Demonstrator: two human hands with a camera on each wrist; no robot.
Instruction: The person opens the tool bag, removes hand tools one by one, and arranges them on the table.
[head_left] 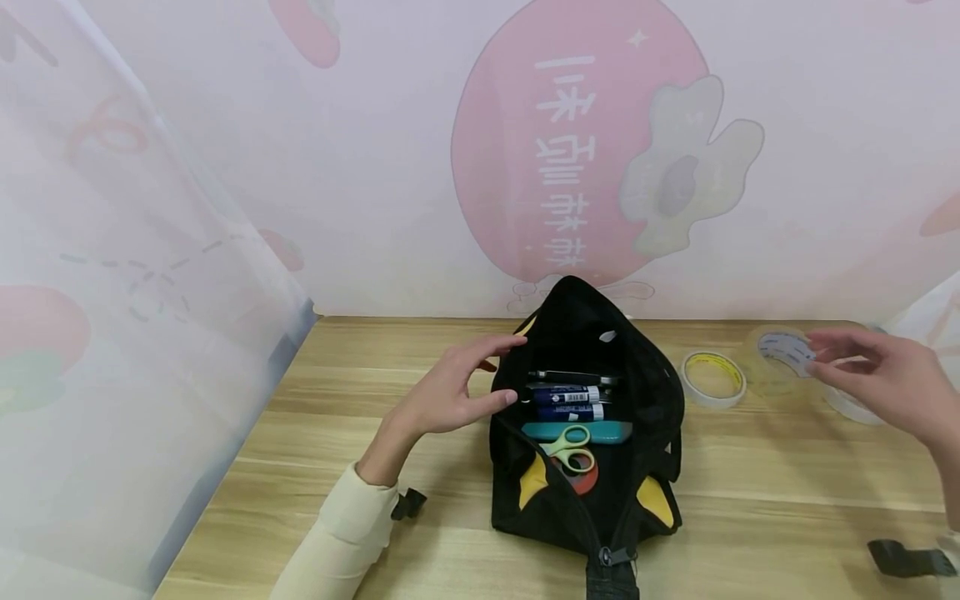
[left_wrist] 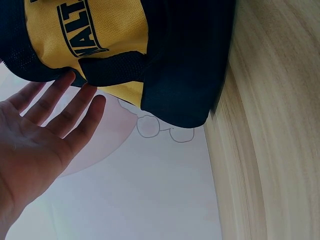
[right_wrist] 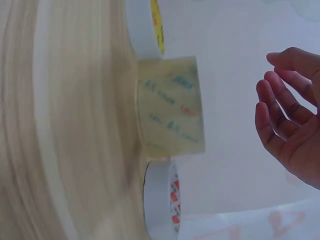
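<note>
A black and yellow zippered tool bag [head_left: 536, 525] stands gaping on the table. My left hand [head_left: 450, 387] is at its left rim, fingers spread and relaxed; in the left wrist view the fingertips [left_wrist: 90, 97] reach a black strap on the bag's side. In the bag lie green-handled scissors [head_left: 562, 447], a red tape roll [head_left: 588, 482], a teal tool [head_left: 611, 432], two blue tubes [head_left: 564, 395] and a black pen-like item [head_left: 570, 377]. My right hand [head_left: 888, 375], fingers loosely bent, hovers by a clear packing tape roll [right_wrist: 170, 107], with a gap between them.
Right of the bag stands a white tape roll [head_left: 712, 398] with a yellow core. Another white roll [right_wrist: 159, 200] sits on the clear tape's other side, partly behind my right hand in the head view. A printed curtain [head_left: 375, 167] borders the wooden table [head_left: 300, 467].
</note>
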